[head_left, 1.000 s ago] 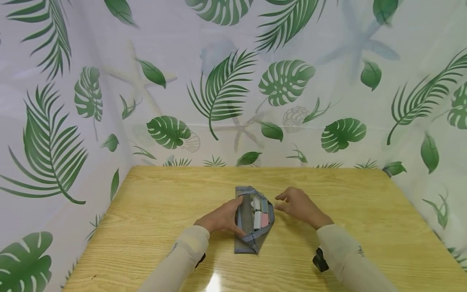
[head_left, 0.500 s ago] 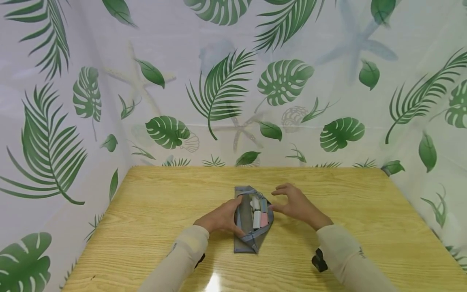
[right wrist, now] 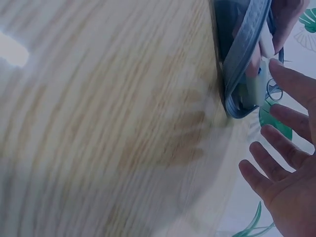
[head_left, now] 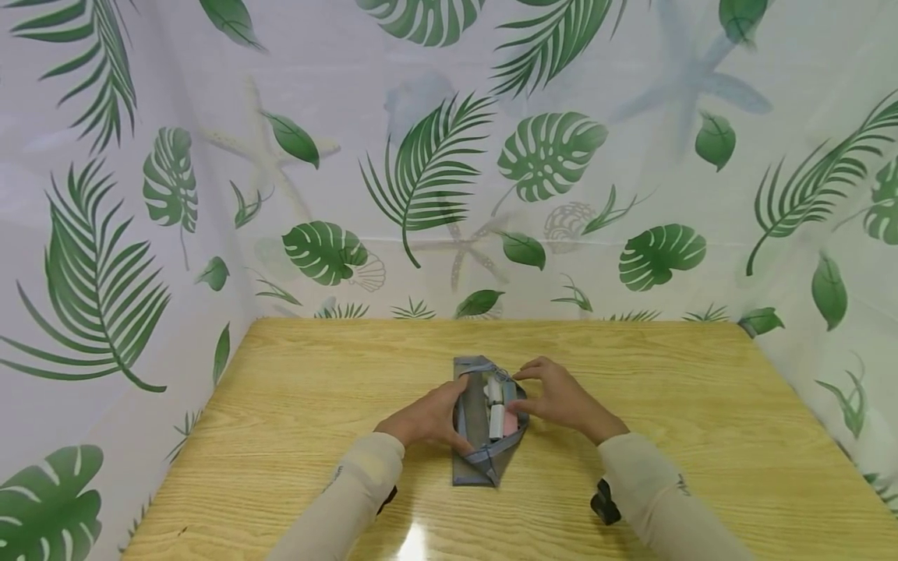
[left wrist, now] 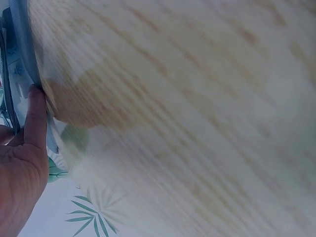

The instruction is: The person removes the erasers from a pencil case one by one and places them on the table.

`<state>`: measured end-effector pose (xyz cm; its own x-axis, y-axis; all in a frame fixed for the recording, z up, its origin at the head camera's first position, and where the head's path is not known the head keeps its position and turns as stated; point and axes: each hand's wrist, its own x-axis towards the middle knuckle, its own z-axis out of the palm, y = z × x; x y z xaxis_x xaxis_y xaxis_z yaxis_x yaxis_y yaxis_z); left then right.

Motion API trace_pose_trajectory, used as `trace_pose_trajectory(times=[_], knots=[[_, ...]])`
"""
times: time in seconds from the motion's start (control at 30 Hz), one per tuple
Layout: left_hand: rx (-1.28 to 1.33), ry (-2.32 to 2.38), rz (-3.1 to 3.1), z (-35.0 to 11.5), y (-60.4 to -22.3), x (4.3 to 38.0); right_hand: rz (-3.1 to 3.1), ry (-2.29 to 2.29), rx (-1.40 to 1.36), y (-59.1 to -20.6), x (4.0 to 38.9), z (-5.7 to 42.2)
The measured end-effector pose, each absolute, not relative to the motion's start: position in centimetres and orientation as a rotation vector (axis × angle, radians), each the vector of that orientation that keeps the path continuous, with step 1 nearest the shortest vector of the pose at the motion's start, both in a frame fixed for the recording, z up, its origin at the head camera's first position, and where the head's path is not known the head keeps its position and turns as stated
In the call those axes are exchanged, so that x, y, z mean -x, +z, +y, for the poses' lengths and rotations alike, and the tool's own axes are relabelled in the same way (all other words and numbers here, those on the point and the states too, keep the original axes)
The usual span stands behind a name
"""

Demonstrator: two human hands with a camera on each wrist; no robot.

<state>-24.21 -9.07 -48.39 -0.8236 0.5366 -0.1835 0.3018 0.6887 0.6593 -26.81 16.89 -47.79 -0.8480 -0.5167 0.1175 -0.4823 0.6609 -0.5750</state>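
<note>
A grey-blue zippered pouch [head_left: 463, 472] lies unzipped on the table. Inside it show white stick-like pieces [head_left: 496, 421], a pink block [head_left: 510, 423] and a blue block [head_left: 509, 391], small and packed together; their kind is unclear. My left hand [head_left: 426, 417] holds the pouch from the left, thumb at the near end and fingers at the far end of its mouth. At the pouch's right rim is my right hand [head_left: 564, 396], thumb over the contents and fingers extended, gripping nothing visible. In the right wrist view, a round metal ring [right wrist: 274, 90] hangs at the pouch's end.
The wood-grain table [head_left: 330, 366] spreads out around the pouch. A leaf-printed white curtain [head_left: 449, 93] stands behind and along both sides. Dark wrist devices [head_left: 605, 502] sit under the sleeves.
My right hand has moved left, from beside the pouch to over its right rim, with the thumb now above the contents. The left hand and pouch stay in place.
</note>
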Motion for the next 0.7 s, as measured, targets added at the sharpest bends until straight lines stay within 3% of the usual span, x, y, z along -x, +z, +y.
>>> trace_pose_trajectory(times=[0.7], knots=[[-0.653,0.883,2.54,-9.06,-48.42,24.26,2.786,-0.889,0.85,-48.02,27.15,16.69]])
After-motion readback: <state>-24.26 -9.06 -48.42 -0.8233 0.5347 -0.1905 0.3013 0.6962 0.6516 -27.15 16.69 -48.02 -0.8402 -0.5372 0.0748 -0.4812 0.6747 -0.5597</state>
